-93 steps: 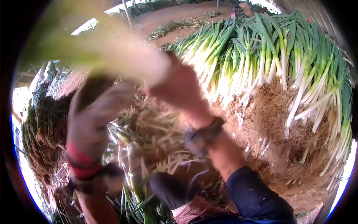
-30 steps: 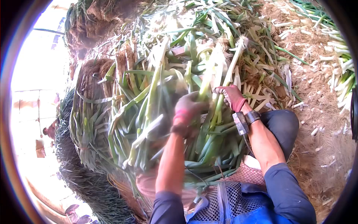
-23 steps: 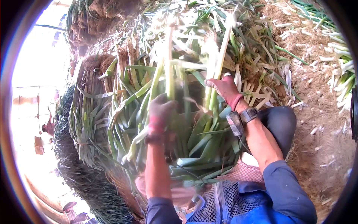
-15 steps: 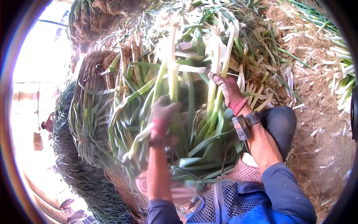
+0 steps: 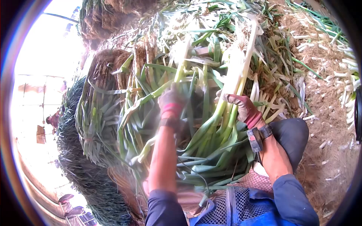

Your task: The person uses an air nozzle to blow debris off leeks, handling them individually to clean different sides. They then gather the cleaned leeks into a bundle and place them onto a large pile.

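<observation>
My left hand point(image 5: 172, 100), in a pinkish glove and slightly blurred, is closed around the lower part of a pale green onion stalk point(image 5: 182, 62) that points up and away from me. My right hand point(image 5: 243, 108), gloved too, wraps its fingers around a few thick green onions point(image 5: 233, 81). Their white ends point away from me, and their green leaves point(image 5: 217, 141) fan down toward my lap. One more pale stalk point(image 5: 147, 148) lies beside my left forearm. Dark bands circle both my wrists.
Bundled green onions point(image 5: 96, 101) with brown roots are stacked on the left, beside a dark green leafy mass point(image 5: 88, 184). Stripped leaves point(image 5: 211, 15) heap up at the back. Roots and scraps point(image 5: 320, 113) litter the right side, with more onions point(image 5: 350, 60) at the far right.
My right hand has moved down the stalks, closer to my lap. My left hand has shifted slightly up and right with its stalk. The whole view has slid a little to the right.
</observation>
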Motion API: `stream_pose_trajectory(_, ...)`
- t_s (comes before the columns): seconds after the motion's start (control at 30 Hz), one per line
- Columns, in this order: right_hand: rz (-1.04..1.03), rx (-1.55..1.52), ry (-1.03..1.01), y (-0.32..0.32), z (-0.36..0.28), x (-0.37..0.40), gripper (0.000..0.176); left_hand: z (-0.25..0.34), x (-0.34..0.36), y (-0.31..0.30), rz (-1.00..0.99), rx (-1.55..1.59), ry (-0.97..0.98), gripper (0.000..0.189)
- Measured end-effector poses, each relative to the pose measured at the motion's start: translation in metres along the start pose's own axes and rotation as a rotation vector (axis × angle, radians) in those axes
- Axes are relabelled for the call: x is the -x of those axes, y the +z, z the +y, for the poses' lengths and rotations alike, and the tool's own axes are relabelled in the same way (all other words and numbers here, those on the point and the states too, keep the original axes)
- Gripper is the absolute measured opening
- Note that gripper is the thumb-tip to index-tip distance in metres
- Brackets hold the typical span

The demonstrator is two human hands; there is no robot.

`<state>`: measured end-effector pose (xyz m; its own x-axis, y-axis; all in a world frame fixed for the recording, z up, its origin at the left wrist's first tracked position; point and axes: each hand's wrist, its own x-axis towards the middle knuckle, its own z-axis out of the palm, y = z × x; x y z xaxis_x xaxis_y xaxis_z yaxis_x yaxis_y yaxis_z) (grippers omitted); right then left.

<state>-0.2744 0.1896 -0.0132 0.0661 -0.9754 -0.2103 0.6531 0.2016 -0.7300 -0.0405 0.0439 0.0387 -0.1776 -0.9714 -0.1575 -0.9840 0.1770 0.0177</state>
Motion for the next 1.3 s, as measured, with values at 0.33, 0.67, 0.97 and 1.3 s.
stream_pose_trajectory(0.33,0.216,-0.269,0.049,-0.013,0.03,-0.015,0.03,-0.019,0.124,0.024,-0.365,1.171,0.079,0.066)
stream_pose_trajectory(0.67,-0.106,-0.505,0.075,0.008,0.029,-0.013,0.029,0.025,0.095,-0.037,-0.65,1.22,0.168,0.052)
stream_pose_trajectory(0.97,0.074,0.796,-0.087,0.033,-0.028,0.009,0.067,0.075,0.084,-0.007,-0.692,1.243,0.186,0.071)
stream_pose_trajectory(1.3,0.204,1.307,0.383,-0.102,-0.051,0.028,0.067,0.07,0.066,-0.001,-0.64,1.238,0.039,0.027)
